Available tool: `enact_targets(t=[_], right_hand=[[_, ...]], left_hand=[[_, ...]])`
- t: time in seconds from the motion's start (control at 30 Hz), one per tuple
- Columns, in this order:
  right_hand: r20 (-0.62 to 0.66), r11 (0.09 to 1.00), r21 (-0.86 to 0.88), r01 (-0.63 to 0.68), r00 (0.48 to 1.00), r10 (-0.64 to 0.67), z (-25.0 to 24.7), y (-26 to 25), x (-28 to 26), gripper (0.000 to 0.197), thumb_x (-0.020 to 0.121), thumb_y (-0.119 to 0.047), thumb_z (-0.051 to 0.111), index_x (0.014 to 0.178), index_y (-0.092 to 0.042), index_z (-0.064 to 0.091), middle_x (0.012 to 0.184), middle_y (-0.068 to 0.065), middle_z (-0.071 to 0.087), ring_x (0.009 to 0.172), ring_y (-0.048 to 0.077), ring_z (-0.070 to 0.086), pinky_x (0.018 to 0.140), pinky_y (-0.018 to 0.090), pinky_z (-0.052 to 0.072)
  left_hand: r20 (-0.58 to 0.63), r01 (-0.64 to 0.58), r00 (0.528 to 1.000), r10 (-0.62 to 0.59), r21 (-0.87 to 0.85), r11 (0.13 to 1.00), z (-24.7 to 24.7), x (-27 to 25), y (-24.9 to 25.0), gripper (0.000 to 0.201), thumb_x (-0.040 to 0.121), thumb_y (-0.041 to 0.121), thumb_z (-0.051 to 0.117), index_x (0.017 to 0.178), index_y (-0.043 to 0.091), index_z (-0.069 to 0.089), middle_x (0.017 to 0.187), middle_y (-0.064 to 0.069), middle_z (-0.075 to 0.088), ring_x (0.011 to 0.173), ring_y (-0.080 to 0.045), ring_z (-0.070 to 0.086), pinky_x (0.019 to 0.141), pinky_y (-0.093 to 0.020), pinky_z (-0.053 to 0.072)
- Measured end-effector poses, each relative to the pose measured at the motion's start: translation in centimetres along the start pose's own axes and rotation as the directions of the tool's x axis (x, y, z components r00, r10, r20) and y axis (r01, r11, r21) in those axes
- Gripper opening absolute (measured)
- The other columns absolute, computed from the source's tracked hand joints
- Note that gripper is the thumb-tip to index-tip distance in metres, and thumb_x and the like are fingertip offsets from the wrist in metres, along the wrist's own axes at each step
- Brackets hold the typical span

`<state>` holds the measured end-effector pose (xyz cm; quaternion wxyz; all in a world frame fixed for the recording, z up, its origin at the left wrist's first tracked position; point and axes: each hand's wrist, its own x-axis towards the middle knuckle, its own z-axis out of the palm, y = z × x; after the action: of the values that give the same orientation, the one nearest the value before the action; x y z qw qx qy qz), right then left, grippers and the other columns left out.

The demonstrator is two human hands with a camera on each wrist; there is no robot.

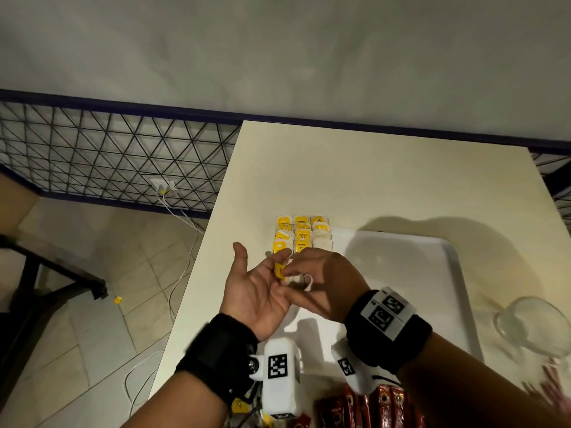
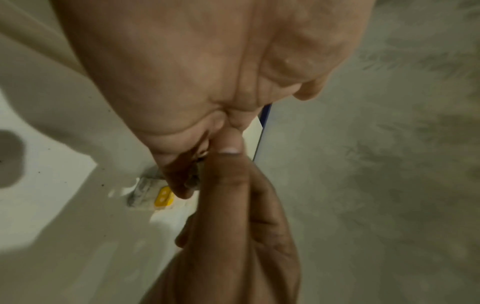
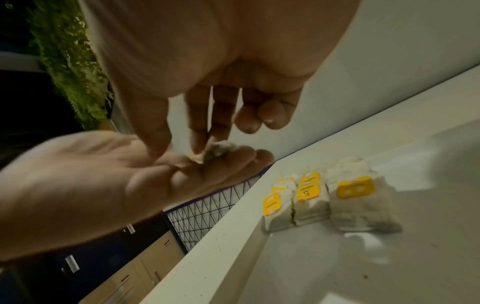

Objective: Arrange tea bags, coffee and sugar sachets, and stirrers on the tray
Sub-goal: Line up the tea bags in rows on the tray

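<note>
Above the tray's (image 1: 448, 273) near-left corner, a tea bag (image 3: 221, 151) lies on the upturned fingers of the flat left hand (image 1: 259, 298); the right hand (image 1: 321, 282) pinches it from three o'clock. Rows of tea bags (image 1: 301, 234) sit at twelve o'clock, red sachets (image 1: 361, 409) at six.

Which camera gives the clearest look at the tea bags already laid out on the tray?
The right wrist view: the laid-out tea bags sit unobstructed in rows, yellow tags readable. The head view shows them smaller, partly behind the hands. The left wrist view catches only one or two beneath the fingers.
</note>
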<state>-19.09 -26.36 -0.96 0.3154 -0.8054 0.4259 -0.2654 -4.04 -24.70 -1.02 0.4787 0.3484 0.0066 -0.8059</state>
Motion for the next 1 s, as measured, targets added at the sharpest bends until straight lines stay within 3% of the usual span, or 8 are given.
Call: enact_targets(t=[0.17, 0.3, 0.43, 0.5, 0.57, 0.7, 0.87, 1.0], right_hand=[[-0.041, 0.986, -0.069, -0.154, 0.988, 0.151, 0.1, -0.3, 0.1, 0.024, 0.076, -0.05, 0.059, 0.093, -0.035, 0.066, 0.076, -0.015, 0.056, 0.073, 0.005, 0.057, 0.07, 0.029, 0.05], [-0.138, 0.97, 0.008, -0.244, 0.96, 0.243, 0.0, -0.3, 0.1, 0.01, 0.082, -0.029, 0.062, 0.087, -0.027, 0.071, 0.064, -0.023, 0.055, 0.065, -0.006, 0.055, 0.064, 0.008, 0.04], [-0.1, 0.894, 0.132, -0.428, 0.892, 0.442, -0.7, -0.4, 0.5, 0.019, 0.086, -0.025, 0.067, 0.07, -0.03, 0.059, 0.064, -0.02, 0.053, 0.062, -0.01, 0.05, 0.06, 0.006, 0.033], [-0.051, 0.851, 0.239, -0.469, 0.869, 0.493, -1.1, -0.8, 0.7, 0.026, 0.087, -0.023, 0.066, 0.063, -0.028, 0.056, 0.054, -0.018, 0.052, 0.053, -0.002, 0.047, 0.055, 0.011, 0.033], [-0.015, 0.811, 0.33, -0.484, 0.856, 0.517, -1.4, -1.2, 0.7, 0.032, 0.088, -0.02, 0.064, 0.058, -0.026, 0.055, 0.046, -0.016, 0.048, 0.047, 0.002, 0.042, 0.053, 0.014, 0.03], [0.04, 0.78, 0.393, -0.486, 0.857, 0.514, -1.6, -1.5, 0.9, 0.038, 0.088, -0.017, 0.062, 0.052, -0.026, 0.056, 0.047, -0.014, 0.046, 0.05, 0.003, 0.039, 0.056, 0.02, 0.032], [0.154, 0.755, 0.402, -0.518, 0.851, 0.503, -2.1, -2.2, 0.9, 0.026, 0.09, -0.013, 0.058, 0.064, -0.016, 0.059, 0.046, -0.019, 0.052, 0.048, -0.003, 0.046, 0.054, 0.012, 0.032], [0.027, 0.795, 0.371, -0.48, 0.861, 0.507, -2.3, -1.7, 0.5, 0.014, 0.075, -0.04, 0.067, 0.08, -0.027, 0.065, 0.079, -0.019, 0.065, 0.066, -0.001, 0.057, 0.067, 0.017, 0.041]], left_hand=[[0.027, -0.076, 0.997, 0.074, 0.087, 0.993, 0.3, -0.5, 0.2, 0.09, 0.072, 0.079, 0.034, 0.126, 0.008, 0.051, 0.106, -0.017, 0.064, 0.083, -0.03, 0.059, 0.073, -0.034, 0.05], [0.013, -0.133, 0.991, 0.133, 0.141, 0.981, 0.1, -0.6, 0.2, 0.08, 0.078, 0.069, 0.037, 0.127, 0.009, 0.053, 0.123, -0.019, 0.06, 0.109, -0.032, 0.059, 0.099, -0.042, 0.043], [-0.032, -0.193, 0.974, 0.226, 0.413, 0.89, 0.0, -0.4, -0.1, 0.028, 0.095, 0.021, 0.051, 0.117, 0.006, 0.058, 0.116, -0.016, 0.059, 0.09, -0.025, 0.061, 0.084, -0.04, 0.05], [-0.004, -0.282, 0.923, 0.384, 0.672, 0.685, -0.5, -0.3, -0.5, 0.029, 0.084, 0.003, 0.059, 0.11, 0.014, 0.059, 0.113, -0.011, 0.064, 0.094, -0.024, 0.063, 0.082, -0.038, 0.053], [0.105, -0.363, 0.832, 0.544, 0.845, 0.392, -0.8, -0.6, -0.9, 0.035, 0.08, 0.001, 0.062, 0.102, 0.028, 0.058, 0.106, 0.003, 0.065, 0.098, -0.017, 0.063, 0.084, -0.032, 0.053], [0.516, -0.483, 0.569, 0.64, 0.84, -0.247, -1.5, -1.1, -0.7, 0.023, 0.078, 0.02, 0.068, 0.095, 0.032, 0.058, 0.108, 0.013, 0.053, 0.102, 0.001, 0.053, 0.087, -0.013, 0.043], [0.666, -0.454, 0.485, 0.567, 0.745, -0.489, -2.1, -0.8, 0.0, 0.019, 0.086, 0.031, 0.057, 0.1, 0.024, 0.069, 0.106, 0.008, 0.053, 0.102, -0.009, 0.049, 0.094, -0.007, 0.032], [0.671, -0.469, 0.534, 0.515, 0.741, -0.48, -2.3, -0.8, 0.8, 0.014, 0.086, 0.032, 0.056, 0.089, 0.021, 0.066, 0.095, 0.005, 0.061, 0.098, -0.011, 0.049, 0.09, -0.009, 0.034]])
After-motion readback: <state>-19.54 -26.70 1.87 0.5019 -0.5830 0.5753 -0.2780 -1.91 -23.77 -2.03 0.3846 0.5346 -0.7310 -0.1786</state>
